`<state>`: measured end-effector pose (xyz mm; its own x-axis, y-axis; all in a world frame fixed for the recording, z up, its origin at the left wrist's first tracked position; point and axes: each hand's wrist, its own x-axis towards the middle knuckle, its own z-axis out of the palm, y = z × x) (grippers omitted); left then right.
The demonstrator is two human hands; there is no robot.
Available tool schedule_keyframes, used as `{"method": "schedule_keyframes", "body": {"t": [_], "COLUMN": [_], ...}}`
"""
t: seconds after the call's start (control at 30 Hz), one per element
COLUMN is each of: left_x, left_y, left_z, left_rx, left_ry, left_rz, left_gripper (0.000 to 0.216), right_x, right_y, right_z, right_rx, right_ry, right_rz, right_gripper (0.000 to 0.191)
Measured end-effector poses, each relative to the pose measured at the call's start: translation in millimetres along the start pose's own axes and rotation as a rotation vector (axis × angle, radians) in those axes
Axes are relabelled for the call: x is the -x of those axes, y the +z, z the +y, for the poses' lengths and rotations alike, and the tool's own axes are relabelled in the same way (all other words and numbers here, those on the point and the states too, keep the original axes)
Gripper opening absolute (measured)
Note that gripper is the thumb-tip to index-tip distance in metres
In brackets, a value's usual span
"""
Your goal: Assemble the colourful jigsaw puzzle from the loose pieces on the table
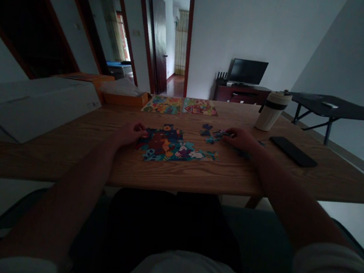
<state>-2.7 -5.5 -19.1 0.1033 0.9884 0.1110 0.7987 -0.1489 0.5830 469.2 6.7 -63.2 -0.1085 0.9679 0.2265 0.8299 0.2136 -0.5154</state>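
1. The partly joined puzzle (pixel 159 141) is lying flat on the wooden table (pixel 178 179), in front of the person and a little to the left; its lower strip, with a white rabbit in it, is stretching out to the right.
2. The left hand (pixel 131 132) is resting at the puzzle's left edge, its fingertips touching the border there.
3. The right hand (pixel 237 139) is sitting well apart from the left, its bent fingers touching the cluster of loose pieces (pixel 206 130) beyond the puzzle's right end.
4. The light being dim and the fingers small, I cannot tell whether either hand is gripping a piece.
5. Two colourful picture sheets (pixel 162 105) are lying side by side beyond the puzzle, near the far edge.
6. An orange tissue box (pixel 124 99) is standing to the left of the sheets, and a large white box (pixel 46 107) is taking up the table's left side.
7. A pale tumbler (pixel 270 115) with a dark band is standing beyond the right hand, while a black flat object (pixel 292 151) is lying to that hand's right.
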Motion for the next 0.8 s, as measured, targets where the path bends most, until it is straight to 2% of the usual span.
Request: {"method": "schedule_keyframes", "body": {"t": [0.17,0.33,0.47,0.63,0.8], "left_x": [-5,-7,-7,-12,-15], "left_y": [2,2,0,2,3], "left_z": [-7,-10,-10,-16,-21], "left_rx": [0.003,-0.007,-0.022,-0.039,-0.028], "left_ry": [-0.002,-0.01,0.007,0.0,0.021], "left_rz": [0.019,0.008,0.014,0.005,0.018], "left_gripper": [0.028,0.03,0.03,0.032,0.034], "right_x": [-1,-7,-4,-3,-1], "right_y": [-6,-7,-11,-15,-18], "right_z": [9,19,22,22,24], "right_rx": [-0.223,-0.11,0.019,0.02,0.104], "right_ry": [0.084,0.149,0.172,0.212,0.075], "right_rz": [0.208,0.334,0.367,0.359,0.325], "right_gripper": [0.048,0.045,0.046,0.05,0.051]}}
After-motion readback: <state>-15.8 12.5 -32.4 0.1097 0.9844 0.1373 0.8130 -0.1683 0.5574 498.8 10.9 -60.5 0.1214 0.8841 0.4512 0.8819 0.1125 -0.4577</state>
